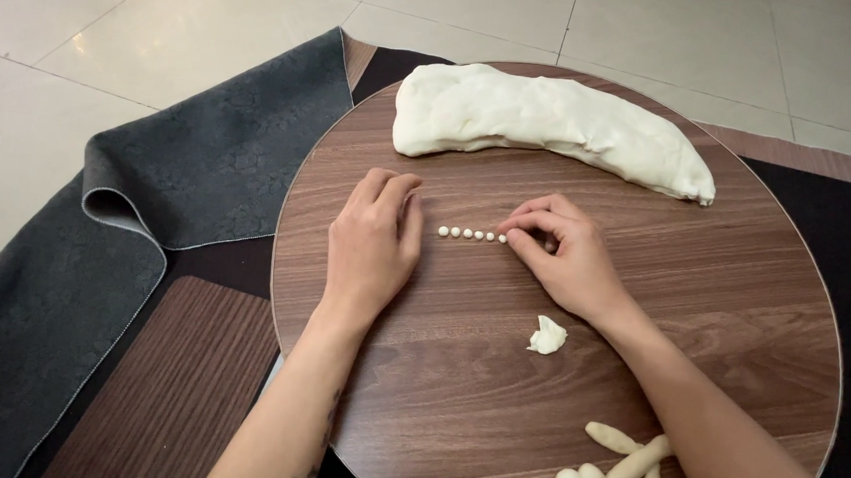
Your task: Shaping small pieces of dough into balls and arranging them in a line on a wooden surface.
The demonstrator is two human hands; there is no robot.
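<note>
Right hand (567, 262) fingers (525, 227) pinch the end bead of the bead row (472, 234); left hand (371, 246) fingers curled, empty. A sideways nudge could scatter the row.

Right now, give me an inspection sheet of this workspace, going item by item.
Surface: round wood-grain board, resting partly on a dark grey mat.
Job's things: a row of tiny dough balls between the hands; a large dough loaf at the far edge.
Clutter: a small torn dough scrap; shaped dough pieces at the near edge.
Grippers: left hand rests curled on the board, holding nothing visible; right hand pinches at the row's right end.
Cables: nothing seen.
Surroundings: pale tiled floor; a second wood-grain panel below left.
</note>
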